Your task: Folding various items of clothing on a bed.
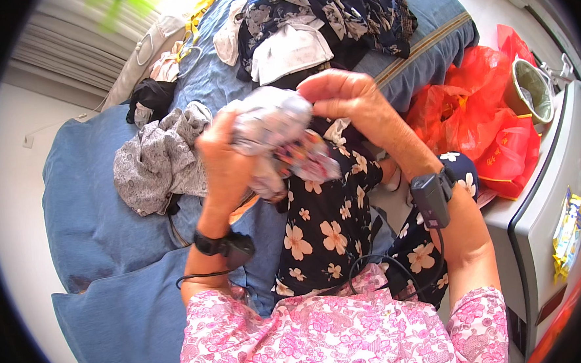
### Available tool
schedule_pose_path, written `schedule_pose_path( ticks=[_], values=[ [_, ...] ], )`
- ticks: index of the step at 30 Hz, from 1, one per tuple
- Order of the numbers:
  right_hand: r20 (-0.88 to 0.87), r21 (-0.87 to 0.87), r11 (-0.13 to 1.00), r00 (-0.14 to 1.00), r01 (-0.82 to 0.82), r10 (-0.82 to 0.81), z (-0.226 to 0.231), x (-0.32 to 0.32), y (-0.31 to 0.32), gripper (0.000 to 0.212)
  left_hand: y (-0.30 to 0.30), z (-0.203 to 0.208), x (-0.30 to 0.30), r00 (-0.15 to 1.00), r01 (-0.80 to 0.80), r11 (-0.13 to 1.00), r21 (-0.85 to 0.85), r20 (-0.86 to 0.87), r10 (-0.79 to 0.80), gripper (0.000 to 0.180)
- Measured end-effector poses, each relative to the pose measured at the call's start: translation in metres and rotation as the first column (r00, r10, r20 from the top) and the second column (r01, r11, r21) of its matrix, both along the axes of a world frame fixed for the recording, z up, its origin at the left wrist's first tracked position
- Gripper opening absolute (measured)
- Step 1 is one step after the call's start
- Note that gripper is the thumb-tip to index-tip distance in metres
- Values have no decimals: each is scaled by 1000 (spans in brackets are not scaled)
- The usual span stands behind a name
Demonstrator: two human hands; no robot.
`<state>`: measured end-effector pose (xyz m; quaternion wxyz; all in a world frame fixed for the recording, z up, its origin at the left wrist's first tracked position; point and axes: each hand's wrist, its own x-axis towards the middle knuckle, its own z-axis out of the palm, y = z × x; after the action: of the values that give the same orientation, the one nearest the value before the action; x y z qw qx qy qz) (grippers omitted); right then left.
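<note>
A bunched piece of light, patterned clothing (271,120) is held up in front of me, blurred by motion. Part of it, or a second piece, hangs below with a colourful print (309,157). My left hand (227,155) grips the bundle from its left side. Against the bundle's right edge, my right hand (345,93) is raised with fingers curved and the thumb apart from them. Whether its fingertips press on the cloth is hard to tell. Beside my left hand, a grey patterned garment (152,166) lies crumpled on the blue bedspread (95,211).
Farther off are dark floral clothes (374,19) and a white cloth (290,50). A small black garment (151,97) lies at the left. Red plastic bags (473,99) and a bin (531,91) stand at the right, near a grey-white cabinet (535,214). Cables hang from both wrist devices.
</note>
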<state>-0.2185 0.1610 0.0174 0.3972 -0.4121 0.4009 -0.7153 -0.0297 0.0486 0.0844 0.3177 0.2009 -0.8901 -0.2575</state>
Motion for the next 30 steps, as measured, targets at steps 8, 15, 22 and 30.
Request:
schedule_pose_path(
  ticks=[8, 15, 22, 30],
  values=[
    [111, 109, 942, 938, 318, -329, 4, -26, 19, 13, -168, 71, 102, 775, -524, 412, -746, -217, 593, 36],
    [87, 142, 943, 946, 300, -313, -2, -27, 19, 13, -172, 43, 95, 412, -468, 176, -866, -38, 910, 37],
    [0, 181, 953, 969, 244, -248, -3, -23, 15, 17, -101, -88, 17, 925, 35, 944, -328, 369, 94, 54],
    [-34, 209, 948, 971, 239, -237, -1, -22, 14, 18, -96, -116, 11, 930, -157, 963, -221, 295, 219, 19]
  ],
)
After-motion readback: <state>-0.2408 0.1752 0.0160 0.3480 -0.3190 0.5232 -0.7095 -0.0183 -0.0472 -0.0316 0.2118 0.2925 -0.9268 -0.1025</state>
